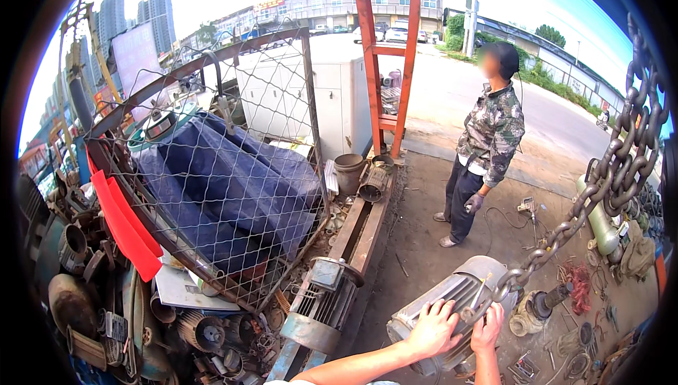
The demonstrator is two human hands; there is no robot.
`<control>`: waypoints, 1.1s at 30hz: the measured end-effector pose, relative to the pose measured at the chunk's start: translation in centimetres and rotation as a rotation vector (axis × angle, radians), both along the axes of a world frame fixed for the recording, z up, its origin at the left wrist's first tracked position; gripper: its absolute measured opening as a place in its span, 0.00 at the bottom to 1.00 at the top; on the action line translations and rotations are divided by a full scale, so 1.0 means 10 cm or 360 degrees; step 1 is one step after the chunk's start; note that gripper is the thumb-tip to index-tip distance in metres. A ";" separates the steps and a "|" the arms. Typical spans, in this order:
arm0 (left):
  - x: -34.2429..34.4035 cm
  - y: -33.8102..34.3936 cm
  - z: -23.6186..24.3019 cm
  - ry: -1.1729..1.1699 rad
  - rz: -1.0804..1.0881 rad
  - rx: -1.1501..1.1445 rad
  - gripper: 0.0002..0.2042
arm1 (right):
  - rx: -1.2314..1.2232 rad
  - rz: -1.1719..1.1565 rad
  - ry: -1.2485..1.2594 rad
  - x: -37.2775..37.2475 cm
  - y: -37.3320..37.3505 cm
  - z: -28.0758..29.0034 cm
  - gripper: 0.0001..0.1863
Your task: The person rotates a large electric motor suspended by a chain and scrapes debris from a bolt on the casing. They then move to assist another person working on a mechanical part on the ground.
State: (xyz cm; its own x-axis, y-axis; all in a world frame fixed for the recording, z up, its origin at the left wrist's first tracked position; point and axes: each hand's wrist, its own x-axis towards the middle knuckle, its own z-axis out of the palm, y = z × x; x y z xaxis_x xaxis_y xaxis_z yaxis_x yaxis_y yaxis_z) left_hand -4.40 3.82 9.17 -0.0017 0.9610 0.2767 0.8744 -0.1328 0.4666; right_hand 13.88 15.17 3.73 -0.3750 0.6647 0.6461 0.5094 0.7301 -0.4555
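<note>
Two bare hands meet over a finned grey motor [448,292] at the lower middle of the view, where a heavy chain [613,155] comes down to it. The left hand [434,330] lies palm down, its fingers bent and a little spread, reaching over the motor's fins toward the lowest links. Its forearm slants in from the lower edge, low and almost flat, with the wrist nearly straight. The right hand [486,328] stands steeper, its forearm rising almost upright; the thumb points in toward the chain and the fingers curl on the far side. Whether either hand is closed firmly on a link, I cannot tell.

The motor lies slanted, its far end up and to the right; whether it rests wholly on the ground is hidden. From there the chain climbs to the upper right, where it hangs in several strands. Left of the motor, a second motor [318,332] sits on a long steel beam [374,230], which runs away to a red-orange frame [367,53]. Beyond the motor stands a person in a camouflage jacket [494,127], one gloved hand lowered. A red tangle of fibre [579,290] lies on the ground to the right. Farther left, a wire mesh panel [311,81] leans before a blue tarp [233,173].
</note>
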 end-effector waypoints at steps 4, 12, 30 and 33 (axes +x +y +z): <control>0.00 0.02 0.01 0.0002 -0.0009 -0.0017 0.27 | -0.0001 -0.0004 0.0006 0.01 0.00 0.01 0.17; 0.02 0.07 -0.02 -0.0013 -0.0034 -0.0004 0.27 | -0.0030 -0.0003 -0.0018 0.06 0.04 -0.02 0.20; 0.05 0.18 -0.02 -0.0022 -0.0072 0.0008 0.27 | -0.0033 -0.0062 -0.0016 0.11 0.09 0.00 0.19; 0.06 0.19 -0.02 -0.0027 -0.0072 -0.0002 0.27 | -0.0015 -0.0063 -0.0029 0.11 0.09 0.03 0.19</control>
State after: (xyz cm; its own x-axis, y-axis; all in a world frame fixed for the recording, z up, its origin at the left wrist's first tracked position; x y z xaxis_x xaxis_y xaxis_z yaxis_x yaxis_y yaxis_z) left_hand -3.85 5.71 8.98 0.0373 0.9605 0.2759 0.8596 -0.1717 0.4813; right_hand 14.96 16.10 4.01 -0.3598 0.6852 0.6333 0.5460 0.7050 -0.4526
